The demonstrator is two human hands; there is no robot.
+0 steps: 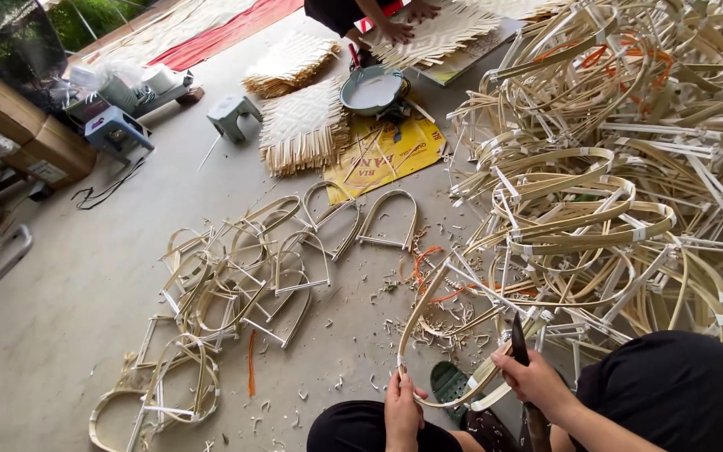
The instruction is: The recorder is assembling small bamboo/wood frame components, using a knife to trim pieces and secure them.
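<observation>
My left hand grips the near end of a bent bamboo frame, an arch-shaped hoop that curves up and away over the floor. My right hand holds a dark knife upright, blade up, against the other side of the same frame. Both hands sit just above my knees in dark trousers. Pale shavings lie scattered on the concrete under the frame.
A tall heap of bamboo frames fills the right. Several finished arch frames lie spread on the left floor. Woven mats, a basin, small stools and cardboard boxes lie beyond. Another person's hands press a mat at the top.
</observation>
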